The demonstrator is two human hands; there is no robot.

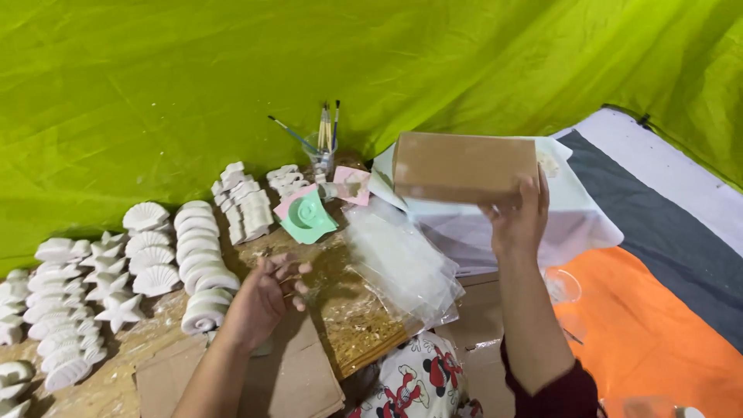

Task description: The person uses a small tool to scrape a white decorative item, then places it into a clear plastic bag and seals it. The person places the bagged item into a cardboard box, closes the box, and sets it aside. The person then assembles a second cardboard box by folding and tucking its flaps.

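Your right hand (520, 220) gripped the cardboard box (463, 166) from below; left hand (267, 298) hovered half-curled (empty) over plaster shells (203, 271). Support both ends.

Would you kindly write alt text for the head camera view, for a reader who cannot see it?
A person's right hand lifts a flat brown cardboard box above a cluttered work surface, while the left hand hovers open near rows of white plaster shells and starfish. Clear plastic bags lie between them, before a green cloth backdrop.
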